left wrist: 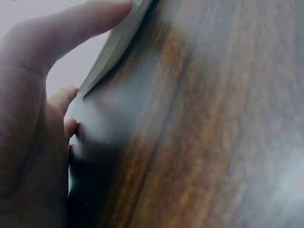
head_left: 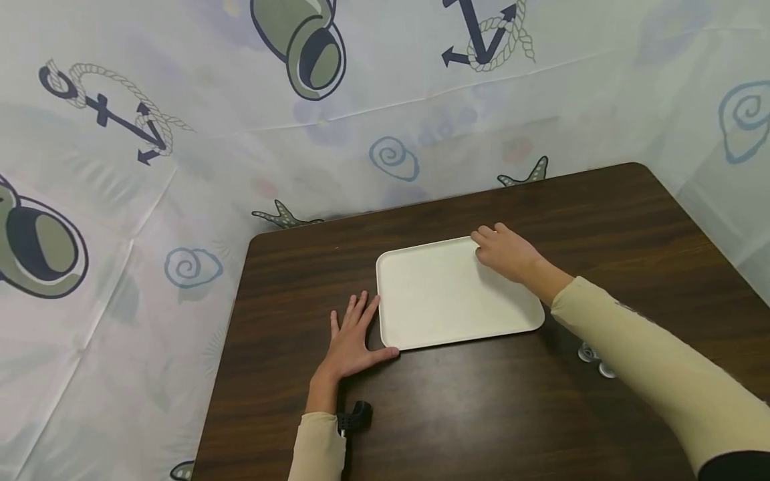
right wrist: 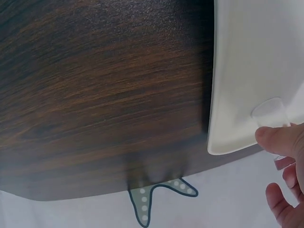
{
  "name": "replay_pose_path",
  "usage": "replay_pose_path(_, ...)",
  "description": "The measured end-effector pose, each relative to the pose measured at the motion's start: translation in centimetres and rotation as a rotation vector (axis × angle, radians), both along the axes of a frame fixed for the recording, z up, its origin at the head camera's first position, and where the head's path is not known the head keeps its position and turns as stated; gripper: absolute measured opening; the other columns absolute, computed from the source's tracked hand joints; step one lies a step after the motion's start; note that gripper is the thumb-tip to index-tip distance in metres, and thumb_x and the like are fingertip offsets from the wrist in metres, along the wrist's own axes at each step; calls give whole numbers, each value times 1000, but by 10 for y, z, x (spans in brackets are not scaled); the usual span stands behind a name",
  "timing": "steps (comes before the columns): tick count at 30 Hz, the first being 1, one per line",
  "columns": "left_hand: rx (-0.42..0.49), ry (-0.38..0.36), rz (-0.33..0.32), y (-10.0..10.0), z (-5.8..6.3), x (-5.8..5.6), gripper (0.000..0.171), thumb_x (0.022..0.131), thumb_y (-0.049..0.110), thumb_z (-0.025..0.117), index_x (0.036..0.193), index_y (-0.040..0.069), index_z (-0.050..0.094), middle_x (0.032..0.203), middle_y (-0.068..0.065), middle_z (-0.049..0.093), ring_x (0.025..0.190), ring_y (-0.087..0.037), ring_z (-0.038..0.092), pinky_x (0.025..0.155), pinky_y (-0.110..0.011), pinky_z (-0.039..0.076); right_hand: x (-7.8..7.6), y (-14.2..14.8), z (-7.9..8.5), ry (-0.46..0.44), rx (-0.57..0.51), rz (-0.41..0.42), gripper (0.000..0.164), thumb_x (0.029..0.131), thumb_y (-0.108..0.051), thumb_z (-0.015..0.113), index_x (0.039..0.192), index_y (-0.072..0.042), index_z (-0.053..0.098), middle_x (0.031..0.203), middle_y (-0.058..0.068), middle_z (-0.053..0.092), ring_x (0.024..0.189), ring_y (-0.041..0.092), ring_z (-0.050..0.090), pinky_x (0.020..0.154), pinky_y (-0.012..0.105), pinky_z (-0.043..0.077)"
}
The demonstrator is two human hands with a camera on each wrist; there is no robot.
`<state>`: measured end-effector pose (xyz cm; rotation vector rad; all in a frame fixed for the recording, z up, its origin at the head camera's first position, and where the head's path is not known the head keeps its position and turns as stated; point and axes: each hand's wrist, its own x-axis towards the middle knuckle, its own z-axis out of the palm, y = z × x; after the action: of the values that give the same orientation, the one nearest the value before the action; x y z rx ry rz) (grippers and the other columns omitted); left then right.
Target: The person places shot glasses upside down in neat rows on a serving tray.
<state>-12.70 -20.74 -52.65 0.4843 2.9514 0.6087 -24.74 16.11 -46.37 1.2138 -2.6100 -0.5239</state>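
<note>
A cream rectangular tray (head_left: pixel 451 294) lies on the dark wood-grain table. My left hand (head_left: pixel 351 344) is spread at its near left corner, thumb on the near edge and straight fingertips by the left edge. In the left wrist view, the thumb (left wrist: pixel 80 23) touches the tray's rim (left wrist: pixel 116 47). At the tray's far edge, my right hand (head_left: pixel 505 252) pinches a clear plastic piece (right wrist: pixel 270 111). In the right wrist view, this piece has a rounded flap over the tray's surface, beside the thumb (right wrist: pixel 274 138). Fingers partly hide the rest of it.
Two small round shiny pieces (head_left: pixel 587 352) lie on the table (head_left: pixel 457 407) beneath the right forearm. A black band (head_left: pixel 355 419) is at the left wrist. A sheet printed with anchors and shells (head_left: pixel 337 153) hangs behind the table's far edge and along the left side.
</note>
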Motion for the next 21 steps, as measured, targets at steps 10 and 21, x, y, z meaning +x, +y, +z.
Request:
replay_pose_path(10, 24, 25, -8, 1, -1, 1, 106, 71, 79, 59, 155, 30, 17, 161, -6, 12, 147, -30, 5, 108, -67, -3, 1, 2, 0, -4, -37, -1, 14, 77, 0, 77, 87, -5, 69, 100, 12, 49, 85, 26, 42, 67, 38, 38)
replay_pose_path(21, 42, 42, -21, 0, -1, 0, 106, 71, 75, 63, 155, 28, 18, 160, -8, 13, 147, -32, 5, 107, -68, -3, 15, 16, 14, -186, -233, -47, 40, 81, 6, 68, 118, -9, 62, 121, 12, 49, 102, 29, 47, 73, 38, 41)
